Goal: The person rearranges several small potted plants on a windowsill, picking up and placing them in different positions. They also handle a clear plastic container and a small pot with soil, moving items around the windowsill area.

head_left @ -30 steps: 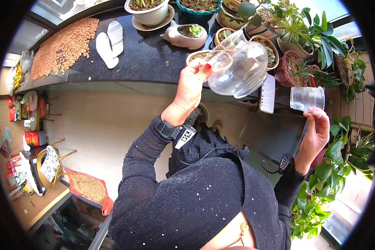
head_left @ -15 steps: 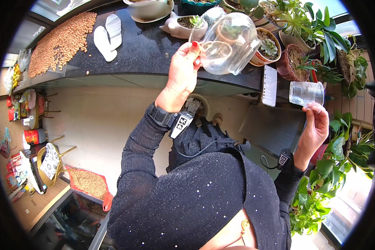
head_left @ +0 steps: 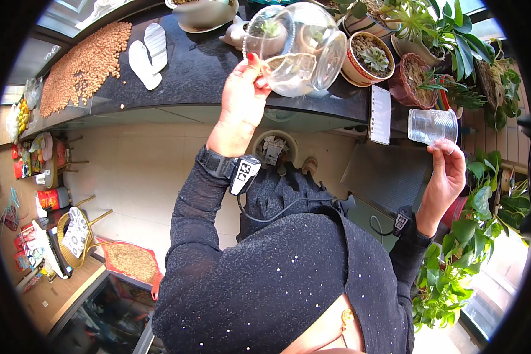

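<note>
My left hand [head_left: 243,94] pinches a clear, rounded see-through vessel [head_left: 330,59] by its near-left side, above the dark countertop [head_left: 200,76]. Pots behind it show through its walls, and a beaded ring shows at its left; whether it is one piece or several I cannot tell. Off to the right, my right hand [head_left: 445,177] grips a clear ribbed plastic cup [head_left: 432,125] between thumb and fingers. The cup is held up, apart from the vessel, near a phone [head_left: 380,115] at the counter's edge.
Potted succulents [head_left: 369,58] crowd the counter's back right. White insoles [head_left: 147,56] and a heap of brown nuts or beans [head_left: 85,65] lie at left. Below are a waste bin [head_left: 274,147], a chair [head_left: 76,236] and a red bag of grain [head_left: 131,259]. Leafy plants [head_left: 463,236] hang at right.
My left hand has moved a little left with the clear vessel, which has turned slightly. My right hand and the cup have barely moved.
</note>
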A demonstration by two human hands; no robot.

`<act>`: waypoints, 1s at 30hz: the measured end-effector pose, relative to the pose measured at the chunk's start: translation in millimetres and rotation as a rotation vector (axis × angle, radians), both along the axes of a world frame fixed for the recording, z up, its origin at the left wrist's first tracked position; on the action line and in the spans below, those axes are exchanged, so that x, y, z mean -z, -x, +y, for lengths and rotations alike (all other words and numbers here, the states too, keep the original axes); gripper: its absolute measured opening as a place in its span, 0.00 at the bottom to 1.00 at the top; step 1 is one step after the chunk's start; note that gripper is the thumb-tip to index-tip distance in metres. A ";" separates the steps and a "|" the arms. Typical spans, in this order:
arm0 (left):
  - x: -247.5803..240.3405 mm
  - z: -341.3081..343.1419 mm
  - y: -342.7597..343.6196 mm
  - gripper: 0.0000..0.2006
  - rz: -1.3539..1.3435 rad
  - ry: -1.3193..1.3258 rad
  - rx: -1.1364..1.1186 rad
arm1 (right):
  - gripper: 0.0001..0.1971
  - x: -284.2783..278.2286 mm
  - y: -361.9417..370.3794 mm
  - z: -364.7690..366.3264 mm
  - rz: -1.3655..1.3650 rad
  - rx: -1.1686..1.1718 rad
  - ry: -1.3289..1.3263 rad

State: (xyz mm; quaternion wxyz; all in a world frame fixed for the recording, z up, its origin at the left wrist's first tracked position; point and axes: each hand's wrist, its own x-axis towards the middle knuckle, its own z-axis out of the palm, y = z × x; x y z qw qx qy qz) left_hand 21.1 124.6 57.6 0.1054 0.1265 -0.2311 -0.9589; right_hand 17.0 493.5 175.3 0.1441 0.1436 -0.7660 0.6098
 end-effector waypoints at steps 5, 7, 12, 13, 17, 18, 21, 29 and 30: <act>-2.7 -6.1 0.3 0.09 -0.036 -0.026 0.040 | 0.05 2.6 0.0 1.3 -0.002 -0.017 0.022; -3.8 -9.9 0.5 0.10 -0.020 -0.055 0.055 | 0.05 3.3 0.2 1.9 0.000 -0.019 0.024; -8.7 -11.9 0.7 0.10 -0.119 -0.080 0.056 | 0.06 2.5 -0.8 2.6 0.005 -0.001 0.026; -10.3 -11.6 2.4 0.11 -0.157 -0.100 0.039 | 0.06 2.3 -1.0 2.9 0.011 -0.003 0.026; -15.2 -15.0 6.6 0.11 -0.173 -0.139 0.065 | 0.07 3.2 -1.0 5.1 0.028 -0.020 0.057; -15.2 -16.2 7.3 0.08 -0.132 -0.136 0.086 | 0.07 3.4 -1.2 6.5 0.030 -0.022 0.053; -16.5 -23.3 10.9 0.13 -0.167 -0.118 0.124 | 0.08 4.2 -4.0 9.2 0.003 -0.010 0.069; -29.3 -33.1 11.9 0.10 -0.136 -0.235 0.171 | 0.07 9.1 -8.9 6.8 0.021 -0.038 0.103; -31.4 -34.1 11.0 0.10 -0.128 -0.272 0.191 | 0.07 9.3 -9.5 7.8 0.026 -0.019 0.080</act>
